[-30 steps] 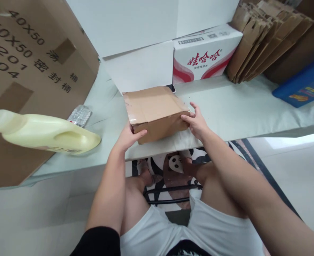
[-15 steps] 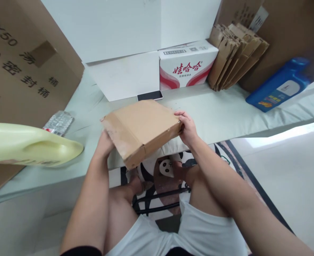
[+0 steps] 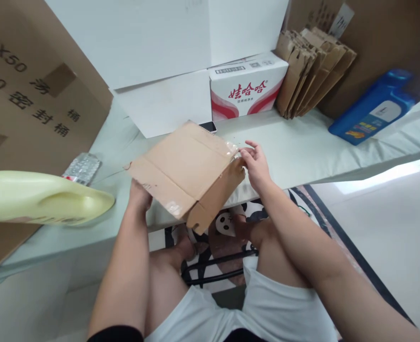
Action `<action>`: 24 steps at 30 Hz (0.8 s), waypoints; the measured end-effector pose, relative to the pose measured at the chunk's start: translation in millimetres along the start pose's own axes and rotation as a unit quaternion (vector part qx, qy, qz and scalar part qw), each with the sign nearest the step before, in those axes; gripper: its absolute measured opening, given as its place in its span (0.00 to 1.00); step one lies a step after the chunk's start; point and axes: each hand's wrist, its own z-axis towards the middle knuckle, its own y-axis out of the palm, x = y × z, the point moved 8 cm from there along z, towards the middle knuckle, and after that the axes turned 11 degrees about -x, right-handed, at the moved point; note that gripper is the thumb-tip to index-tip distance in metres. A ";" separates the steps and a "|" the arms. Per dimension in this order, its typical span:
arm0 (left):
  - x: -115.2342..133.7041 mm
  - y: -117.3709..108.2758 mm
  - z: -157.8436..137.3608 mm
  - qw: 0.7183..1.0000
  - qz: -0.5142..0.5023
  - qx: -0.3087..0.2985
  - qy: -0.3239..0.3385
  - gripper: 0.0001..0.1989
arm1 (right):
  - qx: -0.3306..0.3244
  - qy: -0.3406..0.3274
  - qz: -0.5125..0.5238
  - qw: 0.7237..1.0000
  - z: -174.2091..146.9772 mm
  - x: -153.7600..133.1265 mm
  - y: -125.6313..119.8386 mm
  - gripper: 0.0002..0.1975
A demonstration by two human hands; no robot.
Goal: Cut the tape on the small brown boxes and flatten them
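A brown cardboard box (image 3: 185, 166), partly unfolded, is held tilted over the front edge of the cloth-covered surface. Clear tape shows at its right corner and near corner, and a side flap (image 3: 213, 197) hangs down toward me. My left hand (image 3: 138, 195) grips the left side from beneath, its fingers hidden by the cardboard. At the right corner, my right hand (image 3: 255, 164) pinches the edge between thumb and forefinger, other fingers raised. Behind the box a phone (image 3: 209, 127) is partly covered.
Left lie a pale yellow bottle (image 3: 49, 197) and a clear plastic packet (image 3: 82, 167), beside a big carton (image 3: 35, 80). At the back stand a white-and-red box (image 3: 247, 90) and several folded cardboard pieces (image 3: 308, 76). A blue bottle (image 3: 372, 111) leans at right.
The box has opened out: its top panel has spread and lifted from the side wall, which now hangs lower. My right fingers have loosened and shifted at the corner. More of the phone is covered.
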 end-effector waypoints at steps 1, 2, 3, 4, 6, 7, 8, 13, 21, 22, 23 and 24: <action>4.7 -4.3 -3.2 0.999 -0.020 0.045 0.009 0.11 | 0.030 0.006 -0.015 0.999 1.0 2.6 -7.1 0.28; 9.3 -6.7 -6.2 0.995 -0.044 0.083 0.018 0.10 | 0.054 0.017 -0.022 0.998 1.8 6.1 -13.1 0.28; 14.0 -6.4 -8.2 0.992 -0.067 0.104 0.028 0.10 | 0.071 0.034 -0.023 0.997 2.4 11.0 -17.5 0.28; 18.9 -2.7 -8.7 0.990 -0.085 0.102 0.038 0.11 | 0.077 0.060 -0.013 0.995 2.9 17.5 -19.3 0.29; 30.5 4.9 -9.5 0.989 -0.095 0.092 0.069 0.15 | 0.057 0.121 0.020 0.991 2.7 31.6 -14.5 0.29; 35.3 7.4 -10.5 0.988 -0.092 0.093 0.081 0.17 | 0.040 0.146 0.035 0.988 1.6 37.0 -9.3 0.29; 38.8 9.6 -11.4 0.988 -0.086 0.093 0.089 0.19 | 0.014 0.165 0.051 0.985 0.0 40.6 -1.7 0.28; 42.7 13.7 -14.8 0.986 -0.102 0.075 0.105 0.21 | -0.206 0.203 0.125 0.949 -16.4 35.6 51.1 0.27; 22.4 -1.7 -9.8 0.968 -0.226 0.100 0.033 0.19 | 0.056 0.031 -0.019 0.998 -42.0 -41.7 -51.2 0.28; 22.2 -1.0 -9.1 0.967 -0.230 0.103 0.029 0.19 | 0.122 0.016 -0.048 0.991 -54.4 -52.3 -78.5 0.29; 22.5 0.8 -8.4 0.967 -0.233 0.100 0.027 0.19 | 0.193 0.002 -0.082 0.978 -69.5 -62.6 -107.3 0.30; 23.1 3.0 -7.9 0.967 -0.233 0.096 0.026 0.18 | 0.252 -0.016 -0.121 0.960 -85.3 -72.6 -134.6 0.30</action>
